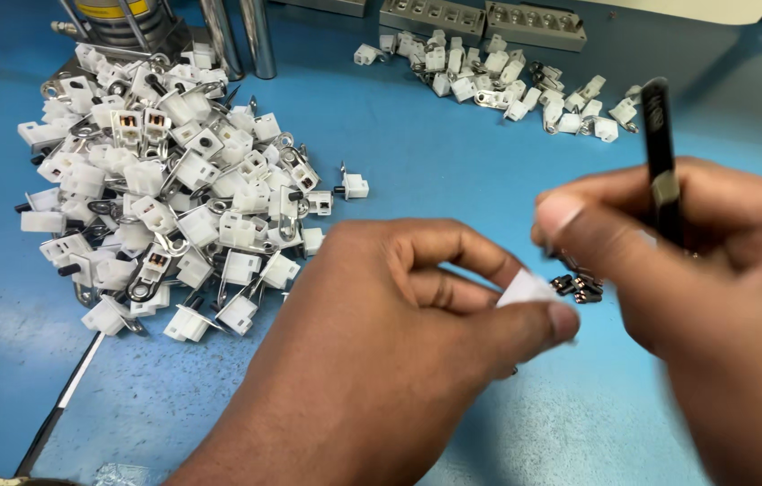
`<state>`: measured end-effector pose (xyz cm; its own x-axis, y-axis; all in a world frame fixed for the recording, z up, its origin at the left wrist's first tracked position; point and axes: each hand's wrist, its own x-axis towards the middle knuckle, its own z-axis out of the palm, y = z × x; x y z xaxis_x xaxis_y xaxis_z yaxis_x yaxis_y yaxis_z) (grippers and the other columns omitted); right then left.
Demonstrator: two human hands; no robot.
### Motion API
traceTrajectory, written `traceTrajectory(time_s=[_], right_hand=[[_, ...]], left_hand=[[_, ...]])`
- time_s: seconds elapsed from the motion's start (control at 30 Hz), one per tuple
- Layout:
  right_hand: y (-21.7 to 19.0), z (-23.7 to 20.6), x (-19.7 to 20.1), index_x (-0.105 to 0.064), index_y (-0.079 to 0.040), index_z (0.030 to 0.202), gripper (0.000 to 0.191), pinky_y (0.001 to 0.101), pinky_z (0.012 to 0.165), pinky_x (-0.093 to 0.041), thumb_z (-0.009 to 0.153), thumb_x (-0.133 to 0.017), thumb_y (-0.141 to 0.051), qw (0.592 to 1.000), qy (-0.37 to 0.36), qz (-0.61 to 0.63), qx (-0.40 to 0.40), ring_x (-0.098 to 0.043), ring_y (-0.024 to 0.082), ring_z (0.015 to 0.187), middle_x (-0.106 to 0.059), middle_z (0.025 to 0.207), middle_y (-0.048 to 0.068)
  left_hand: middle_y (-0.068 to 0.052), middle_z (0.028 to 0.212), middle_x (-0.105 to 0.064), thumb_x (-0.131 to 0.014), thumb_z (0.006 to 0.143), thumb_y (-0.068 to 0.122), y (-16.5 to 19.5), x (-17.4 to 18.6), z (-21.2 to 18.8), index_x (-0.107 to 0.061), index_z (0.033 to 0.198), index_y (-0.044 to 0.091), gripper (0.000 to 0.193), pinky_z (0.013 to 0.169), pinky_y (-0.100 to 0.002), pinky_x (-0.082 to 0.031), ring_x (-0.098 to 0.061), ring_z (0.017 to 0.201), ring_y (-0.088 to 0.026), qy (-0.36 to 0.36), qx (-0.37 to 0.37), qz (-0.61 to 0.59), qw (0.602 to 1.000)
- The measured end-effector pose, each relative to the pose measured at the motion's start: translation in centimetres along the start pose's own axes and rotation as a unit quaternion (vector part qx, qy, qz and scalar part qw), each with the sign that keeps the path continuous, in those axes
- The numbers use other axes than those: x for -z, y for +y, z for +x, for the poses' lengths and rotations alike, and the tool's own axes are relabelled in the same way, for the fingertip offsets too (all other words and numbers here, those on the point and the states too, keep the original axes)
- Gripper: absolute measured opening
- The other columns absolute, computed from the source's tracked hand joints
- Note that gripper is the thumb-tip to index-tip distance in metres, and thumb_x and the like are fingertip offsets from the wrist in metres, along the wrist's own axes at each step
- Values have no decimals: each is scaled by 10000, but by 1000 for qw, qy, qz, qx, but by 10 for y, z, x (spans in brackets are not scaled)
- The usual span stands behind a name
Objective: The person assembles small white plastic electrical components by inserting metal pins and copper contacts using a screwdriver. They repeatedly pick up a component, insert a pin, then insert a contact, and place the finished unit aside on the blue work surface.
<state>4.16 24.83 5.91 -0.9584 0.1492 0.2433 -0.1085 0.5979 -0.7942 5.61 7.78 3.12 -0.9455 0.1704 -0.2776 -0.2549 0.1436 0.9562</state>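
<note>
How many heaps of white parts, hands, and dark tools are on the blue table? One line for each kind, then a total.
Heaps of white plastic parts: 2, the large heap and the small heap
Hands: 2, left hand and right hand
Dark tool: 1
Total: 5

Left hand [399,351] pinches a white plastic part [525,290]; right hand [714,270] grips black tweezers [660,153].

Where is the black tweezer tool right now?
In the head view, the black tweezers stand upright at the right, held in the right hand, just above the small dark metal parts.
</note>
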Motion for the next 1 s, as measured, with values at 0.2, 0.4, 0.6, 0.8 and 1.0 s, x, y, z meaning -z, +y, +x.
traceTrajectory(time_s=[0.2,0.4,0.6,0.8,1.0], right_hand=[[31,-37,-6,-732,-64,1018,141,267,512,-256,931,-731,-175,969,87,-128,192,-369,61,586,-545,718,71],[8,-19,-2,-641,-100,1114,146,369,794,-388,998,-591,-173,997,-37,-11,70,-521,203,968,-613,1072,173],[9,15,27,-541,-138,1189,152,458,1057,-481,1055,-471,-162,940,-104,326,0,-621,334,1326,-646,1399,262],[6,5,6,-484,-111,1144,113,467,1039,-537,1047,-469,-167,941,-129,291,115,-660,331,1294,-666,1333,267],[-24,-23,-41,-484,-39,1088,65,434,937,-642,1071,-476,-102,955,-98,227,164,-784,329,1112,-735,1188,257]], left_hand=[[-35,785,-782,-875,769,204,4,-4,0,-804,928,49,233,591,-241,-611,-706,682,-76,52,-58,-77,994],[-33,806,-795,-865,785,142,-5,2,2,-848,918,37,169,661,-226,-630,-748,720,-58,24,-76,-86,993],[-57,763,-839,-919,718,148,-7,-4,0,-841,898,28,231,640,-223,-638,-712,704,-76,5,-70,-105,992],[-45,744,-830,-914,726,155,3,5,-2,-827,903,41,228,614,-228,-635,-716,676,-69,-6,-77,-94,993],[-60,752,-793,-861,796,124,-9,2,9,-835,876,-14,161,595,-286,-653,-740,643,-106,-15,-3,-166,986]])
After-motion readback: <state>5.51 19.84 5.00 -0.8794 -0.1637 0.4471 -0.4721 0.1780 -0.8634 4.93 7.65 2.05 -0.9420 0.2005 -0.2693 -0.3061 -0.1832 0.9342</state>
